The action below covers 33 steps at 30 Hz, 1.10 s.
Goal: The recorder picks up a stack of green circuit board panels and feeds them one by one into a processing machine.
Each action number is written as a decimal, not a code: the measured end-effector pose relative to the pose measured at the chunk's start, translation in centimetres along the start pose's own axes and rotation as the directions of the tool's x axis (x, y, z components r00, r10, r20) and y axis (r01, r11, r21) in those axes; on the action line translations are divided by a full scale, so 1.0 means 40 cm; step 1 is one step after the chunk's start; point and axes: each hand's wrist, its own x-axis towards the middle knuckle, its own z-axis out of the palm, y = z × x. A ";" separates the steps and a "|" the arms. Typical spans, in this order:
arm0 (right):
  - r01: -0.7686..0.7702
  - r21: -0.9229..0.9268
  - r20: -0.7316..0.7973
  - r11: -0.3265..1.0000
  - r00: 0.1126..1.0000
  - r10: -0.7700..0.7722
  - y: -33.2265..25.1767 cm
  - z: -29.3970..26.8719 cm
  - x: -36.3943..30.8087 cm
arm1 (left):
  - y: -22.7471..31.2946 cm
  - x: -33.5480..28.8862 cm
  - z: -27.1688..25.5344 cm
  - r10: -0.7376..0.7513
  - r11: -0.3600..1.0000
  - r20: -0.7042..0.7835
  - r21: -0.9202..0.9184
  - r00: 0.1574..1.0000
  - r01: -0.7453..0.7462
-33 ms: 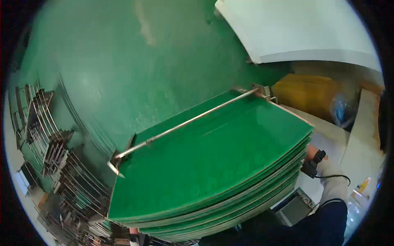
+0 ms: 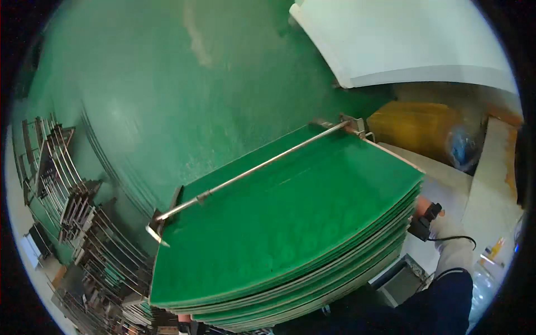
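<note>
A thick stack of green boards [image 2: 290,223] with pale edges fills the middle of the view, tilted, its near side facing me. Across its far part runs a thin metal rod [image 2: 262,166], ending in metal brackets [image 2: 353,126] at the corners. At the right edge of the stack, my right hand [image 2: 425,207] grips it, the fingers out of sight behind the boards. A black device with a cable sits on that wrist. My left hand [image 2: 184,319] shows only as a small patch under the near left corner, gripping there; its fingers are hidden too.
Several metal-barred racks [image 2: 92,234] stand along the left side on the green floor [image 2: 139,84]. A large white panel [image 2: 413,44] is at the upper right, above a yellow box [image 2: 413,128]. Clear plastic bottles [image 2: 484,285] are at the lower right.
The stack's near left corner sits slightly lower, and its right edge a touch further left. Both hands keep their places on it.
</note>
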 end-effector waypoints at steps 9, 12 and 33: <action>0.096 0.009 0.007 0.995 0.995 -0.096 -0.053 -0.017 0.000 | -0.015 -0.145 -0.015 0.068 0.997 -0.012 -0.047 0.998 -0.069; 0.118 0.023 0.015 0.993 0.993 -0.119 -0.047 -0.002 -0.020 | -0.005 -0.180 -0.031 0.098 0.994 -0.001 -0.048 0.995 -0.098; 0.247 0.350 -0.335 0.904 0.934 -0.126 0.332 0.203 -0.270 | 0.627 -0.507 0.203 0.545 0.644 0.117 0.575 0.830 -0.504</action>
